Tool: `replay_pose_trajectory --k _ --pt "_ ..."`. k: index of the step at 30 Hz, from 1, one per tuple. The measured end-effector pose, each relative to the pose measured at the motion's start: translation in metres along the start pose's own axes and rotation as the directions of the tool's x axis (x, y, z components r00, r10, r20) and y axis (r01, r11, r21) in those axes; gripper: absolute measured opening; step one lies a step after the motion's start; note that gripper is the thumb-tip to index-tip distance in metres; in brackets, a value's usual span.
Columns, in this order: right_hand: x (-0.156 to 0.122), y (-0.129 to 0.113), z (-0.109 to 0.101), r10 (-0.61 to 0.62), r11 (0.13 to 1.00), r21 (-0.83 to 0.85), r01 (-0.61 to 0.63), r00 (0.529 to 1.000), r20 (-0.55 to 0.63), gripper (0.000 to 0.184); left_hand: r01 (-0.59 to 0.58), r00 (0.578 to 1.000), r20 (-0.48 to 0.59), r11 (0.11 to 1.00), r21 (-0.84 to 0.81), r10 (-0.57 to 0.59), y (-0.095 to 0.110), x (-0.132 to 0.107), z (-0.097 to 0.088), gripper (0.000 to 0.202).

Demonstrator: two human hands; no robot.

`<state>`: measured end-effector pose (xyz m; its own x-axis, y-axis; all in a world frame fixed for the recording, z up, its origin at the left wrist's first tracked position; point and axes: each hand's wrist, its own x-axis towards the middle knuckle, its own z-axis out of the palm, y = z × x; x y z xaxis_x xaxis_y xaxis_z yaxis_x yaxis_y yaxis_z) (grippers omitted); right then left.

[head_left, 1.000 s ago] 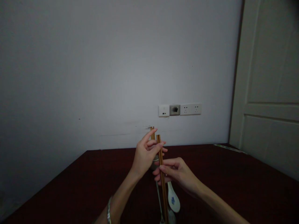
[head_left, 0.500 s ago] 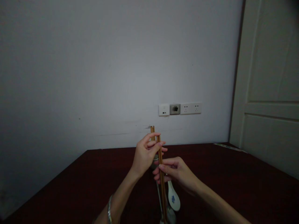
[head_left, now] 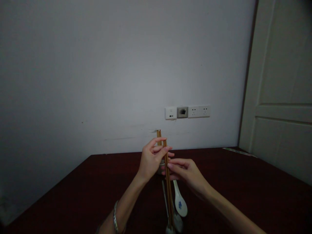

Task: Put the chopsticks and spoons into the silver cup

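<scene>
My left hand (head_left: 152, 159) pinches the upper end of a pair of wooden chopsticks (head_left: 168, 185) between fingertips and thumb. Lower down, my right hand (head_left: 184, 170) has its thumb and fingers closed on the same pair. The chopsticks slant down toward me over the table. Behind my hands stands a small container (head_left: 161, 169), mostly hidden, with more chopsticks (head_left: 159, 134) upright at its place. Under and beside the held pair lie a white spoon with a blue mark (head_left: 180, 204), a metal spoon (head_left: 178, 223) and another thin-handled utensil (head_left: 165, 198).
The dark red table (head_left: 104, 188) reaches back to a pale wall (head_left: 117, 81). Sockets and a switch (head_left: 187, 112) are set in the wall above its back edge. A panelled door (head_left: 282, 84) stands at the right. A flat strip (head_left: 239, 151) lies near the back right corner.
My right hand has slid a little up along the chopsticks, closer to my left hand. My left hand keeps its pinch at the top. The view has shifted slightly.
</scene>
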<state>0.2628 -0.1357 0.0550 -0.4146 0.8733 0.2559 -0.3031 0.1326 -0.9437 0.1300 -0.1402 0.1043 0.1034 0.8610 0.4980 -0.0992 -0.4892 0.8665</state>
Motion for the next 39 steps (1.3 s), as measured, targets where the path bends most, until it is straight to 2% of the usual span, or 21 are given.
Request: replay_pose_trajectory --k 4,22,31,39 --pt "0.0003 -0.0002 0.0009 -0.022 0.999 -0.023 0.022 1.0 -0.003 0.033 0.004 1.0 -0.004 1.0 -0.012 -0.004 0.0 0.0002 0.0006 0.041" --pt "0.0015 0.0033 0.0038 -0.022 0.998 -0.059 0.017 0.995 -0.092 0.039 0.02 0.999 -0.025 1.0 -0.007 -0.02 -0.004 0.001 0.0011 0.042" --pt "0.0009 0.0035 0.0005 -0.013 0.999 -0.052 0.009 0.997 -0.078 0.034 0.052 0.998 0.029 0.997 -0.05 -0.051 -0.0036 0.0015 0.0019 0.044" --pt "0.0009 0.0044 -0.0005 0.011 0.999 -0.038 -0.014 0.998 -0.066 0.032 0.007 0.999 0.053 1.0 0.003 -0.008 -0.0063 0.0013 -0.001 0.037"
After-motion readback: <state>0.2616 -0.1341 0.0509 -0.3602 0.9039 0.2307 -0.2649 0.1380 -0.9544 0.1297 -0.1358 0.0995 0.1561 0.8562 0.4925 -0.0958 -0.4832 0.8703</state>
